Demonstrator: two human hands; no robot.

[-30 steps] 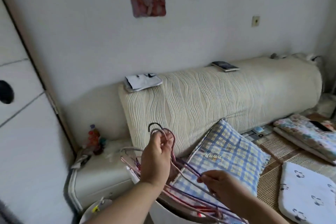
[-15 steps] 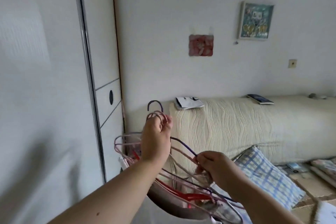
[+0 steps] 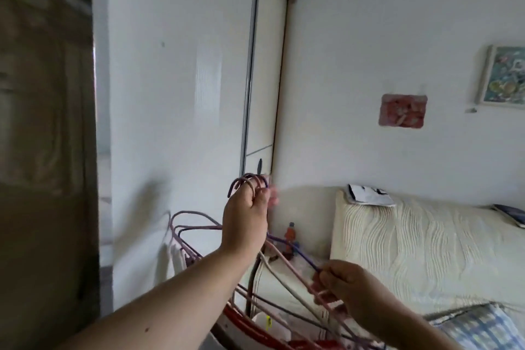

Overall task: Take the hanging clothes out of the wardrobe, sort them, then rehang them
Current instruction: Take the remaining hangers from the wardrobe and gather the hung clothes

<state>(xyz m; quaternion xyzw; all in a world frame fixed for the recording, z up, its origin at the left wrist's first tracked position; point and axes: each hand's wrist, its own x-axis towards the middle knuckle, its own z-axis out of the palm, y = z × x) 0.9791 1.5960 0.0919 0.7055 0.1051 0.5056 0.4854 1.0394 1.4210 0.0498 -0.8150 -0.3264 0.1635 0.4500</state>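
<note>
Soft, even daylight; motion blur smears the whole view, edges bowed by wide-angle distortion.

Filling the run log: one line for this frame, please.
left hand: holds hangers just below hooks | right hand: pinches hanger arms | facing: wardrobe door

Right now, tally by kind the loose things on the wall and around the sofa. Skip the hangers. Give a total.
Wall pictures: 2 (pink unframed picture, framed picture)
Items on the sofa back: 2 (white folded item, dark flat item)
Bottles: 1 (orange bottle beside the sofa)
Checked cushions: 1
Hangers: skipped, as told
Total: 6
</note>
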